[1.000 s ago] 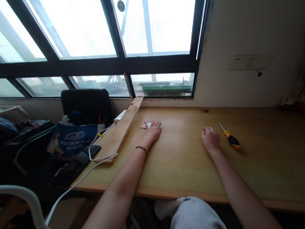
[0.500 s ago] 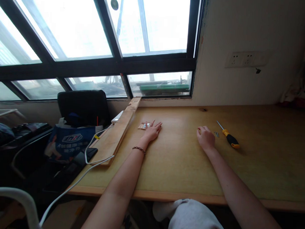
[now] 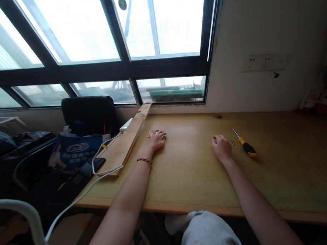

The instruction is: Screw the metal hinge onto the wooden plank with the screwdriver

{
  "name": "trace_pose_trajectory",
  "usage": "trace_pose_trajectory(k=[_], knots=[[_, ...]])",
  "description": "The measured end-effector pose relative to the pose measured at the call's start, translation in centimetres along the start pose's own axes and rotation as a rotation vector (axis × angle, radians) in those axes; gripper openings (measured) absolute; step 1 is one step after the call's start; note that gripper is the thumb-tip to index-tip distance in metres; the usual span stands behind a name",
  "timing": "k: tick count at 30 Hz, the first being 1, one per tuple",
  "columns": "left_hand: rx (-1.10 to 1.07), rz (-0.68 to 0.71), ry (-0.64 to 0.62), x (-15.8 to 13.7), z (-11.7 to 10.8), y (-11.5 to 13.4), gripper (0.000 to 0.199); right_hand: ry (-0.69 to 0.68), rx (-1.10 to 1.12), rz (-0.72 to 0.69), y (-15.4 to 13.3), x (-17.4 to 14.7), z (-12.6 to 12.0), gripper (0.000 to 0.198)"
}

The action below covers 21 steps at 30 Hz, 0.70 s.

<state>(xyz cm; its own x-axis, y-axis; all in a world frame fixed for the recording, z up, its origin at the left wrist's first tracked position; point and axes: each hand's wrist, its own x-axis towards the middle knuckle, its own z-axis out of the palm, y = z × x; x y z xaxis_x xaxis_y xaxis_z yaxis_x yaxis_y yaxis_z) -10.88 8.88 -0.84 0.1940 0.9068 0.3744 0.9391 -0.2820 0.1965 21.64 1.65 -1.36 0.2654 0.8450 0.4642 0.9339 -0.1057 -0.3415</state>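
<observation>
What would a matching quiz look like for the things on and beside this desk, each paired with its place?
Things:
1. screwdriver
2. plank
3. bag
4. socket

Places:
A. on the wall
B. off the desk's left edge
C. along the desk's left side
D. just beyond the right hand

Pairs: 1-D, 2-C, 3-B, 4-A

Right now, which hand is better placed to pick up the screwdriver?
Right hand: it rests just beside the screwdriver on the desk. The left hand lies farther away.
</observation>
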Motion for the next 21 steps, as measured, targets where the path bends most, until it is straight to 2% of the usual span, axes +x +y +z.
trace_pose_trajectory(k=[8,13,21], knots=[[0.156,-0.172,0.027,-0.2,0.1,1.0,0.036,-0.007,-0.007,0.003,0.0,-0.1,0.3,0.024],[0.195,-0.176,0.045,-0.1,0.9,1.4,0.038,-0.018,-0.007,-0.003,-0.2,-0.2,0.3,0.024],[0.213,-0.182,0.007,0.5,2.1,1.5,0.036,-0.016,-0.008,-0.008,-0.2,-0.2,0.2,0.023]])
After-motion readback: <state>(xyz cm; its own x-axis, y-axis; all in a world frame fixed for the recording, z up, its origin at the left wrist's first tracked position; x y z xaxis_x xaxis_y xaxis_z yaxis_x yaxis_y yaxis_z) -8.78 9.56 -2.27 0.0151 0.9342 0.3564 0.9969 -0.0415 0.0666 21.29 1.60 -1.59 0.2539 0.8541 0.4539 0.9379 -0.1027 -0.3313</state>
